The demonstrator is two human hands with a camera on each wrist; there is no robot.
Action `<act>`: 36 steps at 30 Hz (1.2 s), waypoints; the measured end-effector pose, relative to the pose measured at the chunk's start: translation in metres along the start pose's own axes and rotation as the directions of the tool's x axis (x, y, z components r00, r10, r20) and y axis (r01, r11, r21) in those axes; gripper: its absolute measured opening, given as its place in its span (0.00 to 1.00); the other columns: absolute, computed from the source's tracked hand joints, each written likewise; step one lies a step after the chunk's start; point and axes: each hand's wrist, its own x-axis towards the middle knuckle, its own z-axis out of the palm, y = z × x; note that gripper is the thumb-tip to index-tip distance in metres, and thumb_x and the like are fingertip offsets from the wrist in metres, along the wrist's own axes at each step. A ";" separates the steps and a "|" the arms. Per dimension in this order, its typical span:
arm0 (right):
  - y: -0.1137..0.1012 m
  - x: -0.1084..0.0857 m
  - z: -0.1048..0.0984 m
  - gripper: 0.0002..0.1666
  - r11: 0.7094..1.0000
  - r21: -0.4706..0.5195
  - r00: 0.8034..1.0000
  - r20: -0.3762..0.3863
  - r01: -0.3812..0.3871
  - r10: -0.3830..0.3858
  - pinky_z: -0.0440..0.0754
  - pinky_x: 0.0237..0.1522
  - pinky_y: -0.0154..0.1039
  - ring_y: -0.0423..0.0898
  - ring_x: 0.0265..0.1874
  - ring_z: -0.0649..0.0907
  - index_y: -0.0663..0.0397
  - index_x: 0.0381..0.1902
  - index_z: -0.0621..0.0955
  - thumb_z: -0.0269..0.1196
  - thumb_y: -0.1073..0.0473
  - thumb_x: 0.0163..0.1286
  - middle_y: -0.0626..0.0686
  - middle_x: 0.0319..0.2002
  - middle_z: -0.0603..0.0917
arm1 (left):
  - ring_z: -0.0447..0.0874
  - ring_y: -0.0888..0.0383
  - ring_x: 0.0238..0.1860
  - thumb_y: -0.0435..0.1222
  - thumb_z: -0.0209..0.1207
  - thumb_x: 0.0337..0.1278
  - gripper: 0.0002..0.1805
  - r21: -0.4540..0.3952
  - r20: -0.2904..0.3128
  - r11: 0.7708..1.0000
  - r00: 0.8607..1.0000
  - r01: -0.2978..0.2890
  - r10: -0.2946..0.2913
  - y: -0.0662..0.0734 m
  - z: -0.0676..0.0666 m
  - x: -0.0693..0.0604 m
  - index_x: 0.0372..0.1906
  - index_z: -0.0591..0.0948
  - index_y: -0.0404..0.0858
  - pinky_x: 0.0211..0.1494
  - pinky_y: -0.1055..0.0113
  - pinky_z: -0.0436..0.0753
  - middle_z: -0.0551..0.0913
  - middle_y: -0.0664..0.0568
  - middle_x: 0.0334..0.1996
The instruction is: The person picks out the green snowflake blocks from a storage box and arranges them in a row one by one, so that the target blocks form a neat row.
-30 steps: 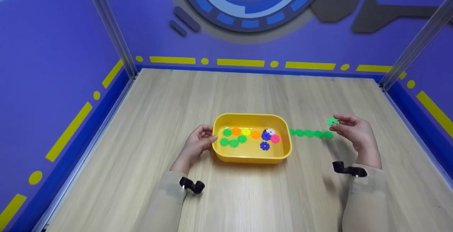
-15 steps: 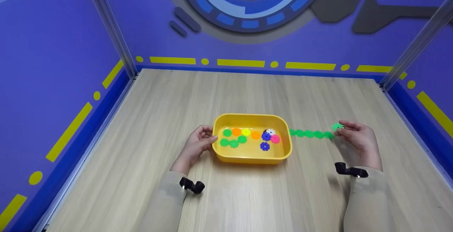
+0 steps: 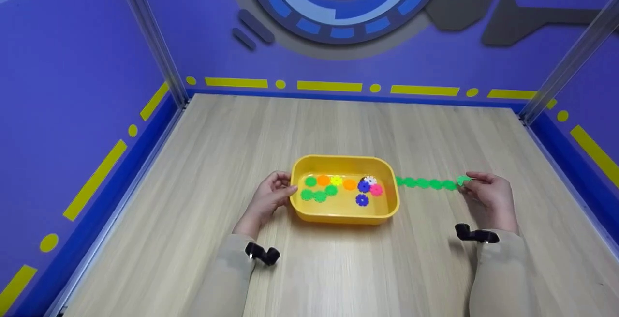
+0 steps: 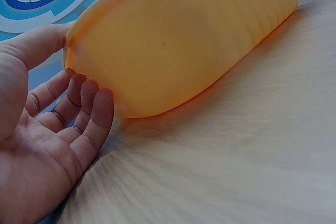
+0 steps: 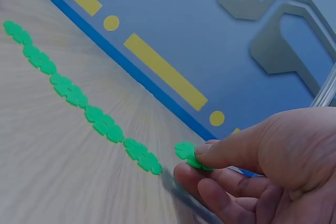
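Note:
The left hand [image 3: 266, 201] grips the left end of the yellow basin [image 3: 346, 219], thumb at the rim and fingers against the outer wall; the left wrist view shows these fingers [image 4: 97, 119] bent against the basin [image 4: 173, 51]. Between thumb and fingers the right hand [image 3: 492, 198] pinches a green disc [image 3: 463, 180] at the right end of a green row [image 3: 422, 183] on the table. In the right wrist view the pinched disc [image 5: 185, 151] is a little apart from the nearest disc of the row [image 5: 142, 156], beside the right hand [image 5: 252, 166].
Inside the basin lie several green discs [image 3: 319, 196], orange, yellow, white and pink ones, and blue discs [image 3: 362, 200]. The wooden table [image 3: 338, 268] is bounded by purple-blue walls [image 3: 232, 65] with metal posts at the corners.
The right hand has come down toward the table and slightly right, carrying the green disc from above the row to its right end. The left hand and basin have stayed put.

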 end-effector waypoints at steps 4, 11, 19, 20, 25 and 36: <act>0.002 0.002 0.001 0.30 0.997 -0.073 1.000 -0.028 0.009 -0.011 0.85 0.35 0.28 0.33 0.28 0.87 0.71 0.70 0.70 0.59 0.69 0.72 0.34 0.27 0.84 | 0.77 0.59 0.37 0.29 0.66 0.61 0.21 0.004 -0.004 1.000 1.000 0.001 -0.001 -0.001 0.000 0.000 0.57 0.73 0.31 0.31 0.71 0.78 0.76 0.52 0.41; 0.003 0.004 0.004 0.29 0.975 -0.217 0.997 -0.053 0.039 -0.052 0.84 0.34 0.27 0.31 0.28 0.85 0.72 0.69 0.71 0.59 0.67 0.72 0.35 0.28 0.82 | 0.77 0.61 0.35 0.27 0.65 0.61 0.21 -0.004 -0.004 1.000 1.000 -0.001 0.001 -0.001 0.000 0.001 0.56 0.73 0.30 0.30 0.72 0.78 0.76 0.52 0.40; -0.001 0.000 0.004 0.28 0.943 -0.329 0.997 -0.048 0.045 -0.065 0.83 0.33 0.29 0.31 0.28 0.83 0.71 0.67 0.74 0.58 0.63 0.73 0.36 0.30 0.82 | 0.77 0.60 0.35 0.28 0.65 0.61 0.20 0.004 -0.008 1.000 1.000 -0.002 0.002 -0.001 0.000 0.001 0.56 0.73 0.31 0.30 0.71 0.78 0.77 0.52 0.40; -0.001 0.000 0.004 0.28 0.940 -0.338 0.997 -0.048 0.041 -0.061 0.83 0.33 0.29 0.32 0.28 0.82 0.70 0.67 0.74 0.58 0.63 0.73 0.37 0.30 0.82 | 0.77 0.60 0.35 0.28 0.65 0.61 0.20 0.003 -0.007 1.000 1.000 -0.001 0.001 -0.002 0.000 0.001 0.56 0.73 0.31 0.30 0.71 0.78 0.77 0.52 0.40; -0.004 -0.002 0.003 0.28 0.926 -0.376 0.997 -0.058 0.023 -0.049 0.82 0.30 0.31 0.34 0.27 0.81 0.70 0.67 0.74 0.57 0.59 0.75 0.42 0.32 0.84 | 0.77 0.61 0.35 0.27 0.65 0.61 0.21 -0.002 -0.008 1.000 1.000 0.000 0.000 -0.003 -0.001 0.002 0.56 0.73 0.31 0.30 0.72 0.77 0.77 0.52 0.40; -0.004 -0.001 0.000 0.27 0.902 -0.428 0.991 -0.085 0.053 -0.099 0.80 0.28 0.29 0.32 0.26 0.82 0.72 0.64 0.76 0.55 0.56 0.77 0.48 0.38 0.86 | 0.76 0.60 0.36 0.28 0.65 0.61 0.21 0.007 -0.008 1.000 1.000 0.002 -0.002 -0.001 0.000 0.001 0.57 0.73 0.31 0.30 0.70 0.78 0.76 0.52 0.40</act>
